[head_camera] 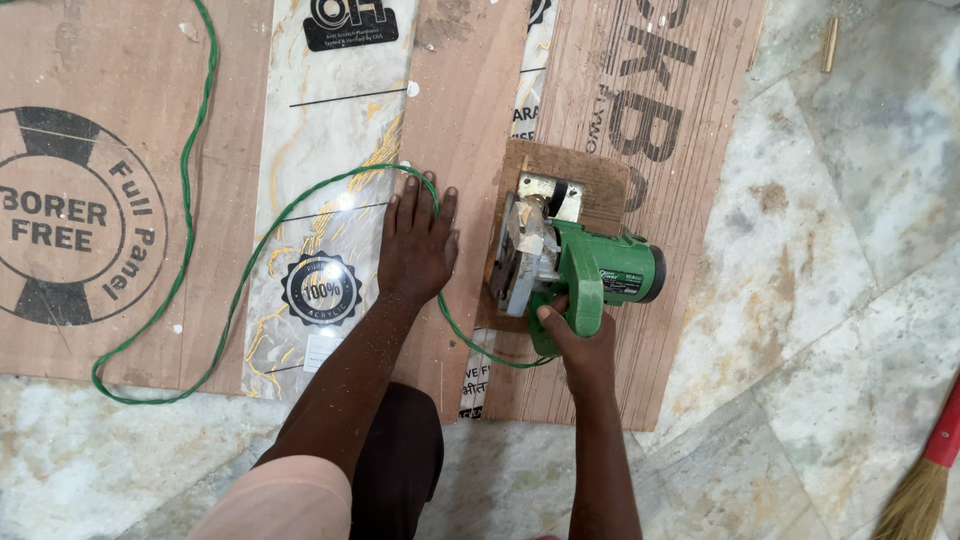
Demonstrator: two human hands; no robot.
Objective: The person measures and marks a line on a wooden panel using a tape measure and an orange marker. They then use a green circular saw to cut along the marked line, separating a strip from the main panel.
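My right hand (580, 340) grips the handle of a green hand-held circular saw (575, 265). The saw stands on a small wooden base plate (590, 180) on top of a brown plywood sheet (680, 120). My left hand (415, 245) lies flat, fingers spread, on a narrow plywood strip (470, 110) just left of the saw. A glossy marble-patterned laminate sheet (330, 150) lies beside that strip. The saw's green cable (200, 230) loops over the sheets and passes under my left hand.
A large brown plywood panel with a round black stamp (90, 200) lies at the left. Grey marble floor (840, 250) surrounds the boards. A broom with a red handle (925, 480) lies at the bottom right. A small wood offcut (829, 45) rests at the top right.
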